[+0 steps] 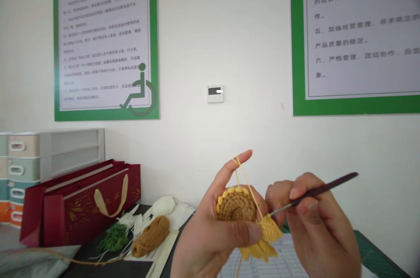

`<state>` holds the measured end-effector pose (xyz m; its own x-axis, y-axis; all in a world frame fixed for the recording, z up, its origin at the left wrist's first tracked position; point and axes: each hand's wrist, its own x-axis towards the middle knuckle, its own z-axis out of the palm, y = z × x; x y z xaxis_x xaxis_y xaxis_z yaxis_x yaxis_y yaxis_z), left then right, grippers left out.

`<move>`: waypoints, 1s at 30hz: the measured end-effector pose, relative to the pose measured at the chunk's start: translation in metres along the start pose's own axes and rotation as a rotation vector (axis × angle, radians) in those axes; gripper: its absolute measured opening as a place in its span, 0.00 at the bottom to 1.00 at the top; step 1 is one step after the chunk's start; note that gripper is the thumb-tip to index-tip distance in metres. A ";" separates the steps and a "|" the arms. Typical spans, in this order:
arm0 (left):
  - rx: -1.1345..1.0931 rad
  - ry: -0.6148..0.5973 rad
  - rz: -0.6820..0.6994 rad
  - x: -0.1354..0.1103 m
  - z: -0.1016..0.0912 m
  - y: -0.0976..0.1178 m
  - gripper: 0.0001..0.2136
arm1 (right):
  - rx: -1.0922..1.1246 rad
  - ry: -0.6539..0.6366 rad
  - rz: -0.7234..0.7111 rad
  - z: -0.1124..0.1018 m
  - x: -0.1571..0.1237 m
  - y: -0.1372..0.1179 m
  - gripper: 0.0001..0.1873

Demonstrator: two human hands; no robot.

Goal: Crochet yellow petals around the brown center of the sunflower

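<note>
- At lower centre of the frame, a crocheted sunflower disc (236,206), brown spiral stitches with a yellow rim, rests against the palm of the left hand (210,230).
- Left hand: closed around the disc, thumb (229,235) across its lower part; raised index finger (238,164) carries a yellow yarn strand (244,177).
- Right of the disc: right hand (315,225) in a narrow pinch on a dark-handled crochet hook (315,192), its metal tip at a yellow crocheted petal (269,229).
- Below the hands: further yellow petals (257,249) hang from the disc.
- Lower left: brown yarn ball (151,236), green leaves (113,238) and white fabric pieces (162,206) on a dark table (98,265), beside a red gift box (88,201).
</note>
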<state>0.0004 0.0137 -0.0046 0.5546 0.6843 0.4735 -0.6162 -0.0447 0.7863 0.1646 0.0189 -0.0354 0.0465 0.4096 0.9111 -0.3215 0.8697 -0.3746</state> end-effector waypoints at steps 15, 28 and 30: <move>0.333 0.285 0.148 -0.007 0.017 0.003 0.41 | 0.087 0.058 0.164 0.013 0.000 0.016 0.09; -0.058 0.279 -0.037 0.000 0.022 -0.005 0.37 | -0.510 0.128 -0.627 0.007 -0.003 0.012 0.09; -0.058 0.221 -0.015 -0.001 0.017 -0.004 0.40 | -0.228 0.163 -0.339 0.013 -0.004 0.012 0.03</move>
<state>0.0118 0.0011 -0.0018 0.4319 0.8277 0.3582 -0.6432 0.0043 0.7657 0.1483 0.0242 -0.0414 0.2680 0.1130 0.9568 -0.0460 0.9935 -0.1044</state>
